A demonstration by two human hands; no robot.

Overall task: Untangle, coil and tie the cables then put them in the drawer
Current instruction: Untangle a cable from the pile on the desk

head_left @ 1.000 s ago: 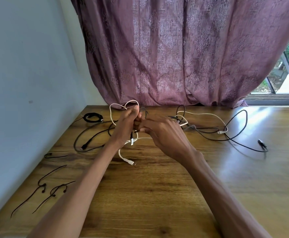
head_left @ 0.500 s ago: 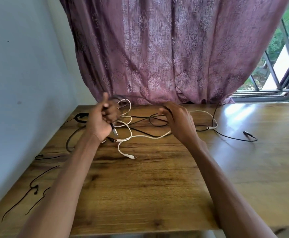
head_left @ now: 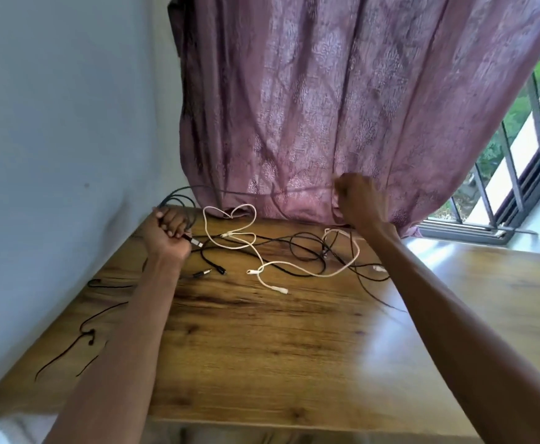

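While hands [head_left: 169, 232] [head_left: 356, 200] stretch black cable [head_left: 246, 191] (taut), table [head_left: 262, 347]

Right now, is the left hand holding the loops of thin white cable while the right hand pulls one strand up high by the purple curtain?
Not quite. The head view shows the left hand gripping loops of thin black cable, not white. The thin white cable lies loose on the wooden table. The right hand does pull a strand up by the purple curtain.

Table [head_left: 262, 363] was wood-grain, smooth, with a glossy sheen at the right. Curtain [head_left: 326, 107] was thin mauve cloth, patterned weave. Black cable [head_left: 307, 251] and white cable [head_left: 246, 245] looked plastic-jacketed, matt. Wall [head_left: 54, 123] was matt paint.
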